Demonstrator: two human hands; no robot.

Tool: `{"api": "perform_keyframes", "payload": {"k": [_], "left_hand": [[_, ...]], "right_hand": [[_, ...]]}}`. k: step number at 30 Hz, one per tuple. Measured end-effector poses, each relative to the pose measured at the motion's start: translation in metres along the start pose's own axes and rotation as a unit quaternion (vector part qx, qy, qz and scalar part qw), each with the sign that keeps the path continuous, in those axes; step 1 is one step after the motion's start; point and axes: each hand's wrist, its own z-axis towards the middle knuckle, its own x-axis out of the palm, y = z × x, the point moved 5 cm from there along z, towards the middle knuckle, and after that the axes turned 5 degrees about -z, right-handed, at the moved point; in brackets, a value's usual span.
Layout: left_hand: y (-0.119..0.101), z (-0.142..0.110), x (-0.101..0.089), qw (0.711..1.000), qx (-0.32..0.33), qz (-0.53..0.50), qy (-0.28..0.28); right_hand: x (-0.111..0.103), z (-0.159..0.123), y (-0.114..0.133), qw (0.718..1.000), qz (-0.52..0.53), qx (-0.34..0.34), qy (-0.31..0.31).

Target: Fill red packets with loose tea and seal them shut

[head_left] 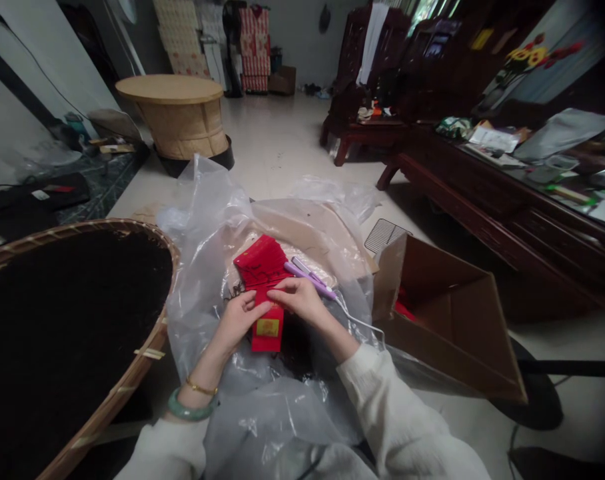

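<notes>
My left hand (242, 317) and my right hand (298, 298) are both closed at the upper part of a red packet (267, 341) with a yellow label. The left thumb and fingers pinch its left side; the right fingers grip its top edge. Just beyond lies a fanned stack of red packets (261, 257), with dark strands scattered over it. A purple heat sealer shaped like a hair straightener (310, 278) rests right of the stack, its white cord running to the right. Beneath all this spreads a clear plastic sheet (197, 220), with dark loose leaf-like material (297, 347) below my hands.
At left stands a wide woven tray (165, 320) full of dark material. An open cardboard box (452, 320) with something red inside is on the right. A wire rack (386, 235) lies behind it. Farther off are a round wooden-topped table (170, 87) and a dark wooden table (462, 193).
</notes>
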Motion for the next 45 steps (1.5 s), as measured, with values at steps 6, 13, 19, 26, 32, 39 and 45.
{"api": "perform_keyframes", "payload": {"k": [6, 13, 19, 26, 32, 39, 45], "left_hand": [[-0.002, 0.003, -0.001, 0.984, 0.087, 0.151, -0.018], [-0.003, 0.0, 0.004, 0.972, 0.12, 0.2, 0.023], [0.009, -0.005, 0.008, 0.996, 0.002, 0.072, 0.046], [0.016, -0.009, 0.007, 0.988, -0.103, -0.117, -0.001], [0.015, -0.009, 0.007, 0.986, -0.102, -0.13, -0.002], [0.018, -0.009, 0.003, 0.987, -0.091, -0.135, 0.0], [0.019, -0.006, 0.0, 0.989, -0.068, -0.13, -0.023]], "right_hand": [[0.0, -0.013, 0.03, 0.971, -0.114, -0.21, -0.004], [0.003, -0.02, 0.035, 0.93, -0.227, -0.29, -0.01], [-0.001, -0.012, 0.028, 0.944, -0.236, -0.225, -0.046], [-0.046, -0.004, 0.002, 0.841, -0.508, -0.081, -0.168], [-0.055, 0.005, -0.028, 0.768, -0.633, 0.037, -0.088], [-0.076, 0.02, -0.037, 0.869, -0.488, -0.037, -0.07], [-0.082, 0.013, -0.037, 0.974, -0.219, 0.032, -0.057]]}}
